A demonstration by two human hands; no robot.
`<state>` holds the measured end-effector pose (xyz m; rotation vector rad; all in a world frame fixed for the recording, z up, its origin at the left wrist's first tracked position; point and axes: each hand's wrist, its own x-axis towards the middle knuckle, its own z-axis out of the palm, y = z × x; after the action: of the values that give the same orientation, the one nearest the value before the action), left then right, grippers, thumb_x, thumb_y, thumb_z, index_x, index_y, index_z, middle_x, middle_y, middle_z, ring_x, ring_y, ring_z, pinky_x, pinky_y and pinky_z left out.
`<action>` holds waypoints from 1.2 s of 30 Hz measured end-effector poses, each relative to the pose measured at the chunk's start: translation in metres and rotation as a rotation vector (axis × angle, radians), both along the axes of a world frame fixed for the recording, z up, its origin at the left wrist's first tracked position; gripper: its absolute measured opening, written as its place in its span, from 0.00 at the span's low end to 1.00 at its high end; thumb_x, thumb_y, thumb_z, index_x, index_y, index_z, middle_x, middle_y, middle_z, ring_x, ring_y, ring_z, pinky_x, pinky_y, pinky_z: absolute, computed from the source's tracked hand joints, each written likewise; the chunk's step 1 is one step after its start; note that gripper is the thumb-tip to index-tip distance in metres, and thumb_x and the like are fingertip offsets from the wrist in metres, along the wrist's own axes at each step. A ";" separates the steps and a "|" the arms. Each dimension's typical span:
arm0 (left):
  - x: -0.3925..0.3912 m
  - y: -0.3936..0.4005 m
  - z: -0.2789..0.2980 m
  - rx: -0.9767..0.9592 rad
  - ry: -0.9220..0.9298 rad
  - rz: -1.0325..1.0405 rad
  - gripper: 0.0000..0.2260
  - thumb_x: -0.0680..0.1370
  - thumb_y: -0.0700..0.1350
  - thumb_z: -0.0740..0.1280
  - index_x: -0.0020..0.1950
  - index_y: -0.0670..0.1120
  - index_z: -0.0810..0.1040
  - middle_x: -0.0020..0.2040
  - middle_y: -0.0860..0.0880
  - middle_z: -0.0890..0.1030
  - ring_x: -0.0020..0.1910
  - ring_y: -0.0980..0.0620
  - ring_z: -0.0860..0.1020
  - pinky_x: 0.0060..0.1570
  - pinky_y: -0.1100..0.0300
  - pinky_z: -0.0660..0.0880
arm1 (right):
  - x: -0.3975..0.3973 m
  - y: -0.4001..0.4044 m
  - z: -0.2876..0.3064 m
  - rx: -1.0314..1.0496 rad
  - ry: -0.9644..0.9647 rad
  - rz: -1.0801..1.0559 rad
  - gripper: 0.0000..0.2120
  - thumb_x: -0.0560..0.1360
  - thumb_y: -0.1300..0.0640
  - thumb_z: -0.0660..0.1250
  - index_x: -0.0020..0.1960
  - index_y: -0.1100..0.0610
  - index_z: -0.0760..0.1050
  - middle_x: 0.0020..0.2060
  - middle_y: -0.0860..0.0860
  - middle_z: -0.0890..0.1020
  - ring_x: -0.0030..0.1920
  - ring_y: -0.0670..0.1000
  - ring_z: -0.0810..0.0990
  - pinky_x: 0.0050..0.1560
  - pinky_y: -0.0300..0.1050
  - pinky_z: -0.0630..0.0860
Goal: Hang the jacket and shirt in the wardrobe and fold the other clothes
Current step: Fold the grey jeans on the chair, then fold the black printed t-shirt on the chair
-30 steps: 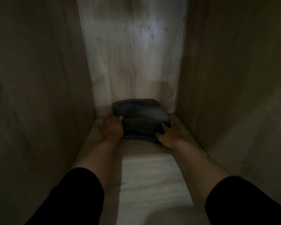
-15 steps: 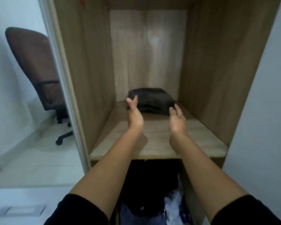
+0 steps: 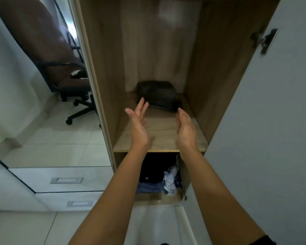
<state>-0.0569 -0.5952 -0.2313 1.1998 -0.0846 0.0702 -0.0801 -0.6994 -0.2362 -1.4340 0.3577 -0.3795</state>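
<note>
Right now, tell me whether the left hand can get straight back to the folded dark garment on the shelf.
Probably yes. The left hand is open and empty over the shelf, just short of the folded dark garment, with only bare shelf between them.

A folded garment [image 3: 159,96] lies on the wardrobe shelf [image 3: 159,138], toward the back, close to the rear panel. In front of it, above the shelf's front half, the left hand [image 3: 138,124] and right hand [image 3: 185,128] are held apart side by side, palms facing each other, touching nothing. Below the shelf, in the lower compartment, sits a pile of clothes [image 3: 159,181]. The wardrobe door [image 3: 263,121] stands open on the right. Left of the wardrobe is a mirror panel [image 3: 42,103] showing an office chair [image 3: 57,55]; two drawers [image 3: 65,181] sit beneath it.
</note>
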 end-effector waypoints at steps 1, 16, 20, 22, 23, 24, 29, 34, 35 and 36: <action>-0.011 0.004 0.018 0.019 0.005 -0.008 0.32 0.80 0.57 0.30 0.74 0.52 0.64 0.71 0.51 0.70 0.73 0.52 0.62 0.73 0.48 0.52 | -0.011 0.002 0.017 -0.002 0.006 0.005 0.19 0.81 0.48 0.53 0.71 0.48 0.67 0.70 0.47 0.69 0.70 0.47 0.66 0.71 0.44 0.59; -0.135 0.063 0.207 0.081 0.082 0.097 0.32 0.79 0.59 0.32 0.73 0.53 0.64 0.70 0.51 0.72 0.74 0.51 0.61 0.74 0.42 0.49 | -0.128 0.031 0.198 -0.031 0.088 0.095 0.21 0.81 0.47 0.51 0.72 0.49 0.65 0.71 0.49 0.68 0.71 0.48 0.65 0.74 0.51 0.59; -0.187 0.079 0.222 0.073 0.059 0.228 0.31 0.80 0.58 0.33 0.74 0.52 0.64 0.70 0.50 0.71 0.74 0.51 0.61 0.74 0.44 0.52 | -0.161 0.039 0.213 -0.034 0.078 0.209 0.21 0.81 0.45 0.52 0.72 0.49 0.66 0.71 0.48 0.68 0.70 0.48 0.66 0.73 0.50 0.60; -0.220 0.086 0.221 0.082 0.062 0.325 0.30 0.80 0.59 0.33 0.73 0.53 0.65 0.70 0.51 0.72 0.73 0.51 0.63 0.74 0.46 0.54 | -0.183 0.044 0.216 -0.051 0.095 0.290 0.22 0.81 0.44 0.52 0.73 0.49 0.65 0.71 0.48 0.69 0.71 0.48 0.66 0.73 0.50 0.60; -0.236 0.089 0.219 0.090 0.068 0.367 0.31 0.80 0.59 0.34 0.73 0.53 0.65 0.70 0.51 0.72 0.73 0.51 0.64 0.73 0.46 0.56 | -0.195 0.047 0.216 -0.055 0.099 0.327 0.23 0.80 0.43 0.53 0.73 0.48 0.65 0.71 0.47 0.69 0.71 0.48 0.66 0.73 0.49 0.60; -0.253 0.093 0.217 0.093 0.080 0.405 0.31 0.80 0.59 0.34 0.73 0.53 0.65 0.69 0.51 0.72 0.73 0.51 0.64 0.73 0.47 0.56 | -0.208 0.050 0.217 -0.054 0.099 0.363 0.23 0.80 0.43 0.53 0.72 0.49 0.66 0.71 0.47 0.69 0.71 0.48 0.66 0.72 0.48 0.60; -0.334 0.119 0.211 0.136 0.132 0.580 0.30 0.80 0.59 0.34 0.73 0.54 0.65 0.70 0.52 0.72 0.73 0.51 0.63 0.73 0.45 0.57 | -0.259 0.084 0.222 -0.034 0.093 0.536 0.20 0.80 0.46 0.54 0.68 0.52 0.71 0.67 0.49 0.73 0.65 0.47 0.71 0.67 0.44 0.63; -0.419 0.184 0.215 0.106 0.166 0.849 0.30 0.80 0.60 0.35 0.73 0.53 0.66 0.70 0.51 0.72 0.73 0.52 0.63 0.73 0.43 0.55 | -0.318 0.159 0.225 -0.075 0.119 0.817 0.20 0.80 0.46 0.53 0.67 0.52 0.71 0.68 0.49 0.72 0.68 0.48 0.69 0.70 0.49 0.63; -0.437 0.197 0.215 0.101 0.169 0.900 0.30 0.80 0.60 0.35 0.73 0.53 0.65 0.70 0.51 0.72 0.73 0.52 0.63 0.73 0.43 0.55 | -0.331 0.176 0.226 -0.076 0.115 0.868 0.19 0.80 0.46 0.53 0.66 0.52 0.72 0.67 0.49 0.73 0.68 0.48 0.69 0.70 0.49 0.63; -0.456 0.211 0.215 0.101 0.171 0.947 0.30 0.80 0.60 0.35 0.73 0.52 0.65 0.70 0.50 0.71 0.73 0.52 0.62 0.73 0.42 0.55 | -0.344 0.193 0.227 -0.078 0.110 0.916 0.18 0.80 0.47 0.54 0.64 0.51 0.73 0.67 0.49 0.73 0.67 0.47 0.70 0.69 0.48 0.63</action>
<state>-0.5129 -0.3846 -0.0162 1.2530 0.6436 0.7959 -0.4238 -0.5063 -0.0095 -1.5412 -0.2468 0.4336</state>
